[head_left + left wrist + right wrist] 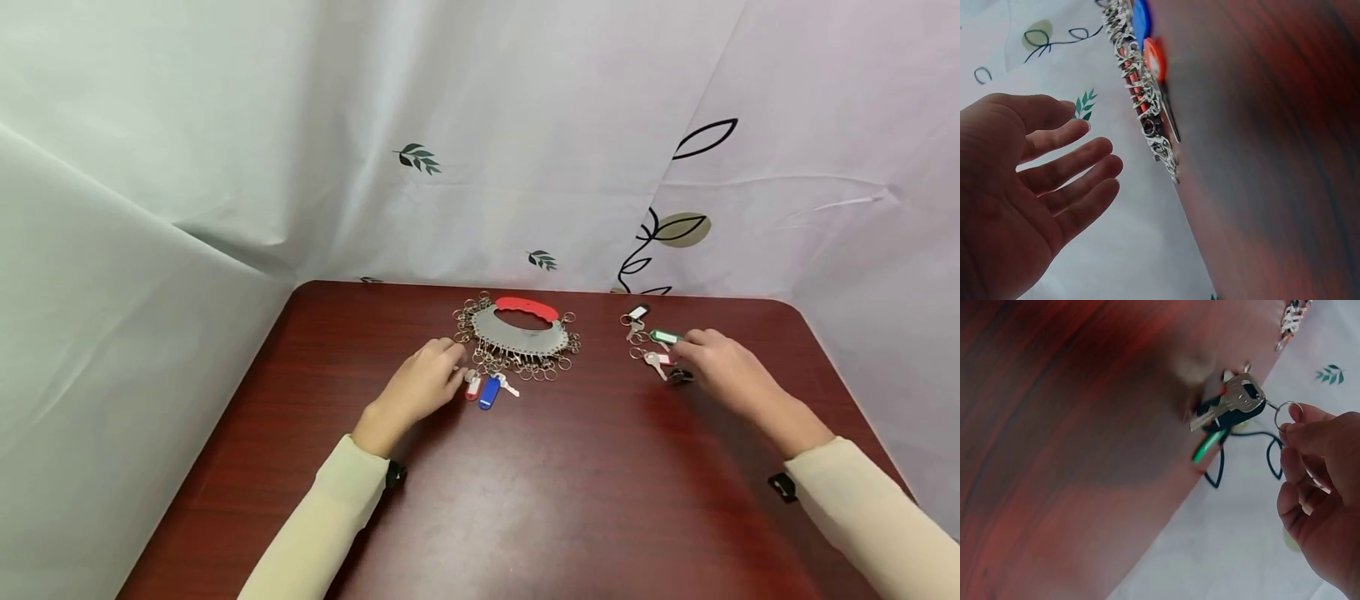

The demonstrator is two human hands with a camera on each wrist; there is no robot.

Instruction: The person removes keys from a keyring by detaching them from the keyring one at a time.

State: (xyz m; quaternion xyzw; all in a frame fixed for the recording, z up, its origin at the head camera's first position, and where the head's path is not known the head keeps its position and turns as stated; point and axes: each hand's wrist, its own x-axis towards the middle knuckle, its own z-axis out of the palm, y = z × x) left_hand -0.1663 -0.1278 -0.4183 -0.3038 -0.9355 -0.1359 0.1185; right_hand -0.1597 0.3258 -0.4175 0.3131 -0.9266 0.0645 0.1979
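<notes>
1. Here's the key ring [1275,419], up at the right-hand side of the worktop [555,508], a key [1227,405] and a dark tag [1241,419] dangling from it.
2. The right hand [1329,465] has that ring pinched between thumb and finger; gripping only the ring, I'd judge, leaves key and tag free to swing.
3. Just beside it lie a green tag [664,337], a silver key [656,363] with a red-and-white tag [666,358], and a black tag [638,312] farther back, a loose cluster probably put within easy reach.
4. Across to the left hand [422,385]: fingers loosely bent and apart, nothing in their grasp, right beside the metal plate [517,337].
5. That plate lies flat, its red handle [528,308] away from the person, likely so the ring-lined curved edge faces the hands.
6. At that near edge rest a blue tag [489,393] and a red tag [473,388].
7. Behind everything hangs a pale, leaf-printed cloth [480,208].
</notes>
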